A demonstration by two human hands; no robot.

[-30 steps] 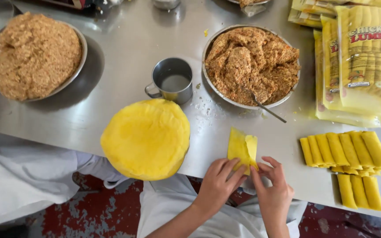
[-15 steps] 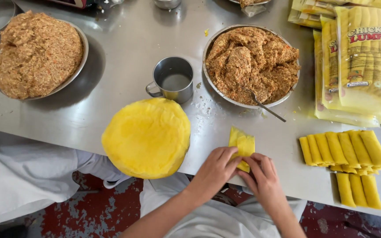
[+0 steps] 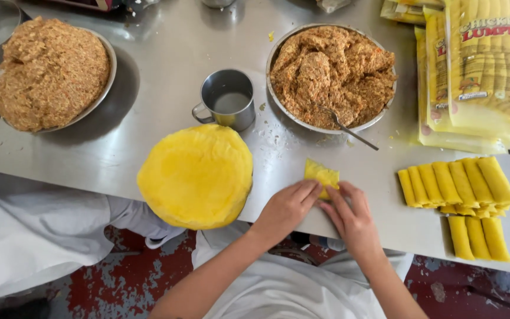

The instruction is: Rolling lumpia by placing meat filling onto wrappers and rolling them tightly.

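Nearest to us, our left hand (image 3: 287, 207) and right hand (image 3: 352, 215) meet at the front edge of the steel bench (image 3: 149, 82), fingers curled down and pressing on a small yellow wrapper (image 3: 321, 174) that lies folded on the metal; only its far corner shows past our fingertips. Both hands are partly closed over it, the fingertips pinching its near edge.

Just left of our left hand sits a round stack of yellow wrappers (image 3: 196, 174), its near side hanging over the bench edge. To the right of our right hand lie finished yellow rolls (image 3: 458, 183) in a row, with a few more rolls (image 3: 479, 237) below them close to the edge.

Beyond the stack stands a metal mug (image 3: 226, 99), its handle turned to the left. Right of the mug is a round metal bowl of brown minced filling (image 3: 332, 77), with a spoon (image 3: 346, 127) leaning out over its near rim. At the far left a second bowl of filling (image 3: 51, 74) is heaped high. At the far right lie clear packets of rolls (image 3: 479, 71), overlapping one another. Crumbs (image 3: 278, 139) dot the bench between mug and bowl.
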